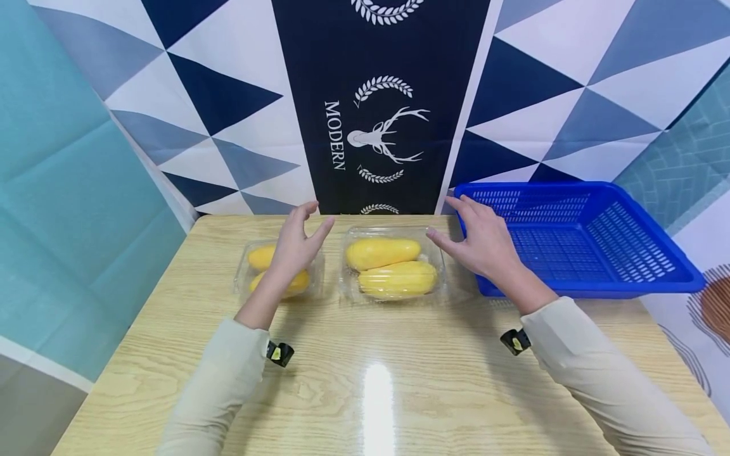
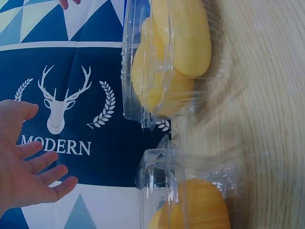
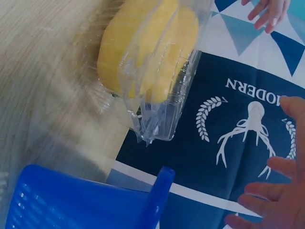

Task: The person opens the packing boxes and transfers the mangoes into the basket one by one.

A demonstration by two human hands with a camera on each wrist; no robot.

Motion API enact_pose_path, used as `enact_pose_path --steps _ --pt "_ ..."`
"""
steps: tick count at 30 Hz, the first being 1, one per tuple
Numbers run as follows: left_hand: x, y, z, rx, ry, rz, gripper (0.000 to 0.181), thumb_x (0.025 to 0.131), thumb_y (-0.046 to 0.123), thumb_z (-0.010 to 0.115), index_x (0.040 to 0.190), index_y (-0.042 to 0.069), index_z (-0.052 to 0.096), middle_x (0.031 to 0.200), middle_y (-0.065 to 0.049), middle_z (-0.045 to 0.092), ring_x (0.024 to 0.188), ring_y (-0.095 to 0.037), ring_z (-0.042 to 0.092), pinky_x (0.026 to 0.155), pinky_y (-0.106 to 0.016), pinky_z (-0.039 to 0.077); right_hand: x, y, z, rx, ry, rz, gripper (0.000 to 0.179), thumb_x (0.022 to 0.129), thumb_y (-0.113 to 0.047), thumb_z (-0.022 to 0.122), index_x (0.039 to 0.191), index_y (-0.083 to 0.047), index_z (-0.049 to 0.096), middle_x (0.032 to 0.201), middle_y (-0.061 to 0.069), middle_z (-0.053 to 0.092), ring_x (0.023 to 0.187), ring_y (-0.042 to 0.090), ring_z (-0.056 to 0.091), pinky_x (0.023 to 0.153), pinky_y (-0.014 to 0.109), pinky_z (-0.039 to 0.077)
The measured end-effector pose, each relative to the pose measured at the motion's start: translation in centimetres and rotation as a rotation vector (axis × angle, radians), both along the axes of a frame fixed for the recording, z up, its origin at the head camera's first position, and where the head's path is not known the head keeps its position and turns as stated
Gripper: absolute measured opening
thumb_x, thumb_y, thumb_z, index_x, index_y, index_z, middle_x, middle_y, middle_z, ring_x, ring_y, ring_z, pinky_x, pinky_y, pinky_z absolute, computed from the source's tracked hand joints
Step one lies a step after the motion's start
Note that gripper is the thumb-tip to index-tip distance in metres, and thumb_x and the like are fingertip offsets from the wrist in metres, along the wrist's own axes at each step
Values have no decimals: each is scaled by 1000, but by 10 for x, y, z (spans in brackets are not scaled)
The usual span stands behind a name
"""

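In the head view, a clear plastic clamshell box (image 1: pixel 393 231) stands at mid-table with two yellow fruits (image 1: pixel 397 279) in it, mango-like in shape. To its left is a smaller clear box (image 1: pixel 241 273) holding orange-yellow fruits (image 1: pixel 261 257). My left hand (image 1: pixel 293 244) hovers above this left box, thumb and fingers spread, partly hiding it. Between the middle box and the blue basket (image 1: pixel 593 294), my right hand (image 1: pixel 485 240) is raised with fingers apart. Both wrist views show the palms holding nothing, apart from the boxes.
The blue perforated basket sits at the table's right back corner, jutting past its edge. A patterned cloth (image 1: pixel 388 57) with a deer print hangs right behind the wooden table (image 1: pixel 319 392). Both wrists wear small black cameras (image 1: pixel 281 354).
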State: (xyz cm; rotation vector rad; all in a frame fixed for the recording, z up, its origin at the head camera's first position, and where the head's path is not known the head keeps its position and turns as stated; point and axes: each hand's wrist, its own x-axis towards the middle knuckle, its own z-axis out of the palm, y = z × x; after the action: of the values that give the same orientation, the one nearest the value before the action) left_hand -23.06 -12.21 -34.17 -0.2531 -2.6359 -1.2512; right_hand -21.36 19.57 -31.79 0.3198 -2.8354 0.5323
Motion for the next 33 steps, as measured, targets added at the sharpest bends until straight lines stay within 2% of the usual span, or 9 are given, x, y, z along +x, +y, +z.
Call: enact_pose_path --steps 7,16,24,33 --pt "2 2 -10 140 -38 -23 53 91 31 60 134 6 45 135 -12 49 124 -31 46 101 -47 42 2 -1 -8 9 -5 71 75 85 -59 55 140 -9 42 144 23 39 132 43 34 107 60 28" --pt "11 7 -22 223 -86 -27 48 90 27 62 131 7 49 132 -10 53 122 -29 49 100 -44 44 5 -4 -15 7 -46 102 72 83 -55 60 138 -11 45 140 18 46 131 38 38 107 59 30" --pt "20 14 -39 302 -140 -36 46 90 26 62 130 6 50 130 -12 54 122 -31 49 101 -41 44 7 -10 -22 13 -63 172 67 82 -54 63 133 -12 50 137 14 50 125 35 44 102 58 36" --pt "25 20 -47 342 -169 -30 45 89 24 63 127 5 51 128 -14 55 118 -27 52 99 -43 46 8 -12 -29 27 -69 225 63 82 -52 64 129 -10 54 137 17 49 127 37 43 103 58 36"
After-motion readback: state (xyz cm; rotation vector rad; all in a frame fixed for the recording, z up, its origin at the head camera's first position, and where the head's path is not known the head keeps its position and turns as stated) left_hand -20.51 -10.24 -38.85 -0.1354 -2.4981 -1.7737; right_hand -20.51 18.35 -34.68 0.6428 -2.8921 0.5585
